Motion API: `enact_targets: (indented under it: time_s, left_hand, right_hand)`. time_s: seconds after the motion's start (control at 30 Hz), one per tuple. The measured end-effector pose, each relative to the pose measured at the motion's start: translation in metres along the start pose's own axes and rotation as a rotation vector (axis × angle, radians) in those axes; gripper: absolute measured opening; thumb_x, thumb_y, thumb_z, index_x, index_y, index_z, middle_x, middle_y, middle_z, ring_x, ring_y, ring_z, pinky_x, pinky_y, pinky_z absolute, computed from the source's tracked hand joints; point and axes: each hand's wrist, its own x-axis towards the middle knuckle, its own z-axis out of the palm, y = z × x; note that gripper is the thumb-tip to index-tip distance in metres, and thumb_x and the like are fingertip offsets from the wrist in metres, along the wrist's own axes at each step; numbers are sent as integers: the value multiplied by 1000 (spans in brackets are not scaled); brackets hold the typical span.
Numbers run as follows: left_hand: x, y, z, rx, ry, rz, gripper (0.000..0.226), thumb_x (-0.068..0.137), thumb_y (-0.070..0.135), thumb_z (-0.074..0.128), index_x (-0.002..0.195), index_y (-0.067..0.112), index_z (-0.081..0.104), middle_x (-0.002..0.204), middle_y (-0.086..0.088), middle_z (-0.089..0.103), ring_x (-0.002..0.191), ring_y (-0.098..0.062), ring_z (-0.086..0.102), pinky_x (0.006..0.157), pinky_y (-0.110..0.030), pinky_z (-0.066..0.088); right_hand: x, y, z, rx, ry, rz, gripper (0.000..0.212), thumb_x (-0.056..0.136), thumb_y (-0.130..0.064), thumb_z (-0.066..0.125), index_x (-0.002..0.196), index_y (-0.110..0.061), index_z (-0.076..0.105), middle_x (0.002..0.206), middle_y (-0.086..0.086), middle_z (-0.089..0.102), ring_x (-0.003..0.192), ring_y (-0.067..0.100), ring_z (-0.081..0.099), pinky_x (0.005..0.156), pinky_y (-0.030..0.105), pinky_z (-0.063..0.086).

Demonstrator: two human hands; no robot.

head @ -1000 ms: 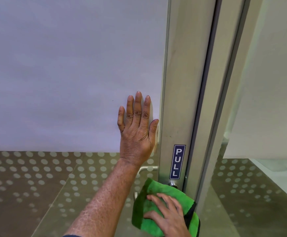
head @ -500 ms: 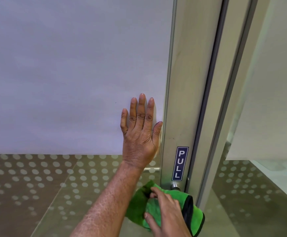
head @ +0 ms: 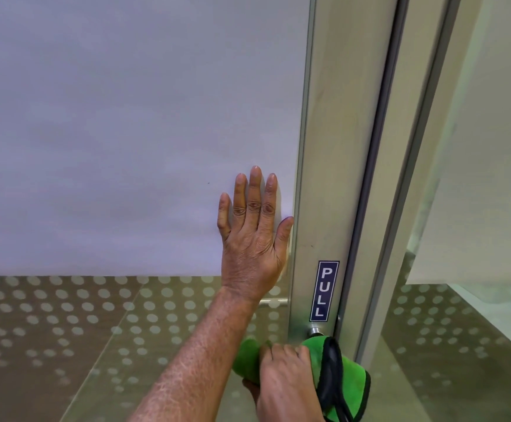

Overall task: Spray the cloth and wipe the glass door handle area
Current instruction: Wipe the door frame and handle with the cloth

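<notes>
My left hand (head: 252, 236) lies flat against the frosted glass door (head: 126, 132), fingers together and pointing up, thumb touching the metal door frame (head: 333, 178). My right hand (head: 284, 382) grips a green cloth (head: 351, 379) with a black edge, wrapped around the door handle just below its round metal base (head: 314, 331). The handle itself is hidden under cloth and hand. A blue PULL sign (head: 324, 290) sits on the frame above the cloth.
Below the frosted band the glass carries a pattern of pale dots (head: 65, 315). A second glass panel (head: 476, 208) stands to the right of the frame. A thin metal bar (head: 274, 301) shows behind the glass near my left wrist.
My right hand has closed around the cloth and shifted it a little down and to the right at the handle. The left hand has stayed flat on the glass.
</notes>
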Motion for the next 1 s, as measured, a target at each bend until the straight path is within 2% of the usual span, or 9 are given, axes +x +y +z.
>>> enact_targets:
  time_s: [0.07,0.23,0.43,0.53,0.63,0.73,0.8,0.93,1.0]
  left_hand:
    - [-1,-1,0,13,-3,-4,61,111,44,26,164,14,20,172,-12,23,161,-18,2,131,-44,-3]
    - [-1,-1,2,16,5,4,62,111,44,27,164,14,20,172,-13,23,161,-19,3,131,-45,-1]
    - [-1,-2,5,25,27,2,62,111,45,27,165,13,18,172,-14,23,161,-20,3,131,-44,-3]
    - [-1,-2,5,16,25,3,63,111,45,27,165,13,18,172,-13,23,161,-21,5,131,-44,-3]
    - [-1,-2,5,18,17,5,63,111,45,27,165,14,17,172,-14,23,161,-21,5,131,-44,-3]
    - [-1,-3,4,10,23,5,62,111,45,27,164,14,20,172,-14,24,161,-21,6,131,-44,-2]
    - [-1,-4,4,10,21,-2,62,111,46,26,165,14,20,172,-13,23,161,-21,6,131,-44,-2]
    - [-1,-2,2,-3,-7,1,63,111,46,26,165,15,17,173,-13,20,161,-20,2,131,-44,-4]
    - [-1,-3,1,-7,-19,-5,63,111,45,27,165,15,16,173,-13,19,161,-20,0,131,-43,-6]
  right_hand:
    - [3,7,3,43,7,-54,59,89,-61,46,121,-13,54,119,10,63,113,27,54,100,48,29]
    - [6,12,-5,126,44,-78,62,85,-75,45,103,-19,61,98,2,69,94,25,60,96,45,35]
    - [-8,37,6,43,250,-293,49,81,-63,44,93,-21,65,85,-5,66,78,16,60,82,39,53]
    - [-11,54,19,4,333,-388,53,82,-64,56,111,-21,66,98,-7,67,89,14,63,92,36,37]
    - [-11,68,36,24,480,-428,54,81,-60,62,120,-23,63,106,-9,68,99,12,64,104,41,32]
    - [-14,77,50,170,622,-356,50,82,-53,68,121,-22,68,109,-9,68,109,12,60,111,53,31]
    - [-19,80,62,314,674,-271,50,80,-46,73,121,-18,71,116,-5,68,121,15,54,115,54,27]
    - [-29,63,72,761,732,-36,57,76,-27,66,132,-14,60,144,-8,50,145,15,32,124,26,19]
    - [-31,47,71,923,764,103,55,81,-24,67,132,-6,62,145,4,53,146,21,32,124,23,19]
